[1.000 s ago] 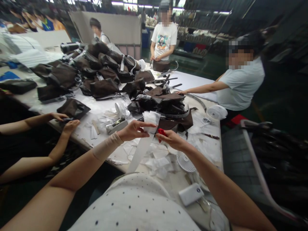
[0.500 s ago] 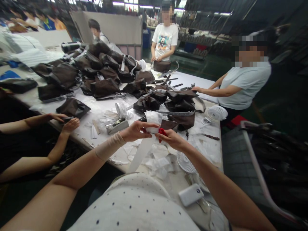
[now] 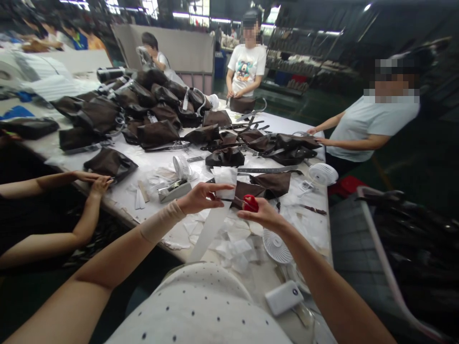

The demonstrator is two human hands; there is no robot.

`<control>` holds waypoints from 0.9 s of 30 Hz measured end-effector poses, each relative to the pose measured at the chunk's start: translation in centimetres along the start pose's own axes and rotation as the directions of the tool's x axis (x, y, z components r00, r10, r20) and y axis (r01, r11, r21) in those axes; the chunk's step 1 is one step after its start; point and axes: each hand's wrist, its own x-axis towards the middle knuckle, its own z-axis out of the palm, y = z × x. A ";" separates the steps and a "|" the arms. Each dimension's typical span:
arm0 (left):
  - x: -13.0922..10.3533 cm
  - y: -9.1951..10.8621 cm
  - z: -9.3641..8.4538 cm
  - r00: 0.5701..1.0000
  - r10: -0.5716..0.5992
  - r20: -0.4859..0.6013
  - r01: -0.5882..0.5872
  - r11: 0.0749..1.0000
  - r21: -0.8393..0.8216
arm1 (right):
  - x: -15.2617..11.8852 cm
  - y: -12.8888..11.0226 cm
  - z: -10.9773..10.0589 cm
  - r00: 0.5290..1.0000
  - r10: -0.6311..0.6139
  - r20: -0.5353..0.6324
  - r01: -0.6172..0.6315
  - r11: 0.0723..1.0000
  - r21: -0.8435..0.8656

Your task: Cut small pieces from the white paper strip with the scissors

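My left hand pinches a long white strip between thumb and fingers; the strip hangs down toward the table's near edge. A folded upper part of it stands above the fingers. In my right hand is a pair of red-handled scissors, its thin dark blades pointing left at the strip, close to my left fingertips. Whether the blades touch the strip I cannot tell. Just beyond my hands lies a dark brown bag. Crumpled clear plastic and white scraps lie below them.
Brown bags are heaped across the table. A tape dispenser, several white fans and a white power bank lie around me. A co-worker's hands rest at a bag on the left. A grey bin stands right.
My right hand has drawn slightly right with the scissors, and more of the blades shows. The co-worker on the right has shifted bags along the table; the left co-worker's hands have come together.
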 end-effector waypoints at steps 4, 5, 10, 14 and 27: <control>-0.1 -0.2 0.1 0.998 -0.002 -0.069 -0.002 0.998 -0.057 | 0.0 1.2 2.6 0.974 0.025 -0.224 0.017 0.983 0.182; 0.0 -0.2 0.2 0.998 -0.002 -0.067 -0.002 0.998 -0.058 | 0.2 1.6 3.6 0.966 0.032 -0.255 0.029 0.973 0.230; -0.1 -0.4 -0.3 0.994 0.086 -0.066 -0.080 0.993 0.091 | 0.2 2.0 5.9 0.899 -0.020 -0.437 0.155 0.949 0.274; -0.9 -1.2 -0.6 0.971 0.238 -0.020 -0.219 0.923 0.317 | 0.3 -0.5 3.6 0.862 -0.102 -0.497 0.236 0.948 0.215; -1.6 -1.4 1.7 0.970 0.242 0.020 -0.236 0.922 0.308 | 3.9 -0.8 2.1 0.960 0.210 -0.183 -0.047 0.772 0.634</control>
